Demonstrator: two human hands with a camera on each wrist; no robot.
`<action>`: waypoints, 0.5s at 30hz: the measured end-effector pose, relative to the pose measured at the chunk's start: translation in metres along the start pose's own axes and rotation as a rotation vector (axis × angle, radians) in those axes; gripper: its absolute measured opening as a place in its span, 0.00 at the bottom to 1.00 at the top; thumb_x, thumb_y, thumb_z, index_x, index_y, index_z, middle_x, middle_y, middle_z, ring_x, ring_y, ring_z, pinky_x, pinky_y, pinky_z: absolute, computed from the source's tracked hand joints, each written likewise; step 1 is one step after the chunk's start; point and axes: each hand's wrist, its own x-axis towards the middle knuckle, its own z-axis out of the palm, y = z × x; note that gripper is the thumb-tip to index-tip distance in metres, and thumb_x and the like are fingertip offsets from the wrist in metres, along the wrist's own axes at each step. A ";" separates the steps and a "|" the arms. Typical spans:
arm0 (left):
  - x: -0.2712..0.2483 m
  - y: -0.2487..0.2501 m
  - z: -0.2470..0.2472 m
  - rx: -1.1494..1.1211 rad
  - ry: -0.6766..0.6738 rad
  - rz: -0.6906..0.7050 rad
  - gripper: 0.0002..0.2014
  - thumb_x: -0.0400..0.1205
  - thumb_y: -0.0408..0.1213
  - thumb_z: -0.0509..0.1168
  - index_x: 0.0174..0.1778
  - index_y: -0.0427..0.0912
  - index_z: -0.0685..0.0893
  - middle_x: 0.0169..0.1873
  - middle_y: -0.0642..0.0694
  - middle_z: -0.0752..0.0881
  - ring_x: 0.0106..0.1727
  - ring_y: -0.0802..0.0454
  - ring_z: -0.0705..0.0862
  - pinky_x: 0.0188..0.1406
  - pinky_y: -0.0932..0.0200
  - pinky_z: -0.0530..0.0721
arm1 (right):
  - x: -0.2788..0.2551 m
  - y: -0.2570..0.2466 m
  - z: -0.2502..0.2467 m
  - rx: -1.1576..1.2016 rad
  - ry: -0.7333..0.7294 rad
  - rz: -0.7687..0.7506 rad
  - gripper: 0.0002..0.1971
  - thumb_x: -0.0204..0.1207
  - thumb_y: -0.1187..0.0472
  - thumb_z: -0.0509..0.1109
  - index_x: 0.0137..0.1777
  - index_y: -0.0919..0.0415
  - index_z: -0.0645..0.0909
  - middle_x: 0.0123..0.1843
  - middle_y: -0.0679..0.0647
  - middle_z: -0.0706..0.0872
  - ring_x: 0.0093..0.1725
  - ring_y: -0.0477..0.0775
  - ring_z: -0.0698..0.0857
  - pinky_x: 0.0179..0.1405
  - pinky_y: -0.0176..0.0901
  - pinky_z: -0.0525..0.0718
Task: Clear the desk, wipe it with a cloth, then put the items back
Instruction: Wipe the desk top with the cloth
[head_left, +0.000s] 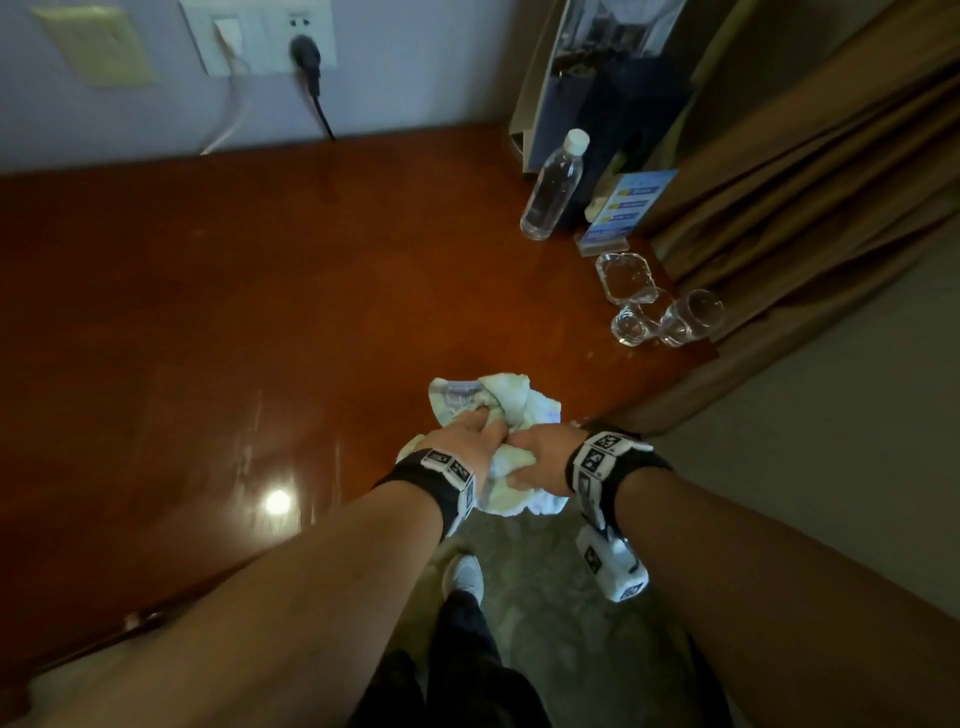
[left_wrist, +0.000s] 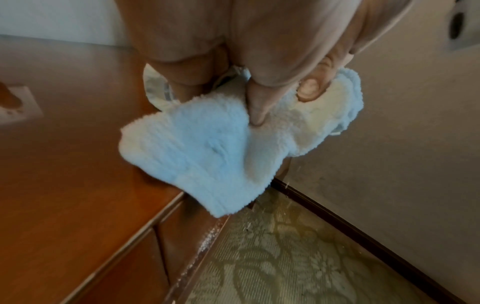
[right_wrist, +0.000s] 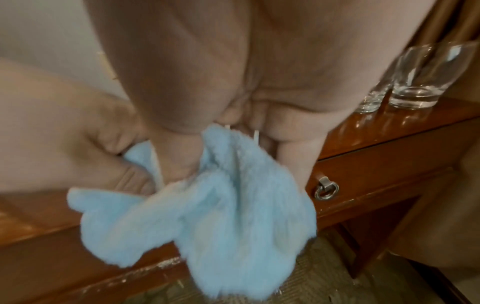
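Note:
A fluffy pale blue-white cloth (head_left: 511, 410) is bunched between both hands at the front edge of the brown wooden desk (head_left: 234, 291). My left hand (head_left: 470, 441) grips it from the left, fingers curled into the folds. My right hand (head_left: 535, 457) grips it from the right. In the left wrist view the cloth (left_wrist: 197, 152) hangs over the desk's front edge. In the right wrist view the cloth (right_wrist: 221, 214) droops below my curled fingers. At the desk's right end stand a water bottle (head_left: 553, 187), a blue card stand (head_left: 621, 208), a glass ashtray (head_left: 623, 275) and two glasses (head_left: 670, 317).
A black plug (head_left: 306, 57) and cables hang from wall sockets behind the desk. Brown curtains (head_left: 805, 171) hang at the right. A drawer with a ring pull (right_wrist: 326, 190) sits under the desktop. Patterned carpet (left_wrist: 298, 257) and my shoe (head_left: 462, 574) lie below.

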 end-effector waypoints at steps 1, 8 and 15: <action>-0.007 0.002 0.000 -0.001 -0.020 0.011 0.35 0.83 0.35 0.69 0.85 0.46 0.62 0.86 0.40 0.62 0.84 0.38 0.67 0.77 0.40 0.75 | -0.007 -0.003 -0.005 -0.020 -0.054 0.012 0.34 0.79 0.39 0.70 0.85 0.40 0.66 0.73 0.54 0.83 0.65 0.61 0.85 0.64 0.58 0.86; -0.065 -0.025 -0.051 -0.079 -0.052 -0.042 0.16 0.86 0.45 0.63 0.69 0.49 0.82 0.54 0.49 0.87 0.54 0.48 0.86 0.56 0.51 0.86 | -0.056 -0.042 -0.060 0.260 -0.113 -0.010 0.25 0.84 0.48 0.71 0.80 0.47 0.76 0.68 0.52 0.86 0.63 0.57 0.86 0.65 0.53 0.84; -0.138 -0.099 -0.102 -0.278 0.104 -0.376 0.27 0.81 0.54 0.67 0.73 0.43 0.83 0.70 0.43 0.84 0.65 0.43 0.84 0.59 0.48 0.82 | -0.027 -0.105 -0.086 0.757 0.072 -0.094 0.24 0.80 0.52 0.77 0.73 0.61 0.82 0.68 0.63 0.88 0.66 0.66 0.87 0.71 0.62 0.84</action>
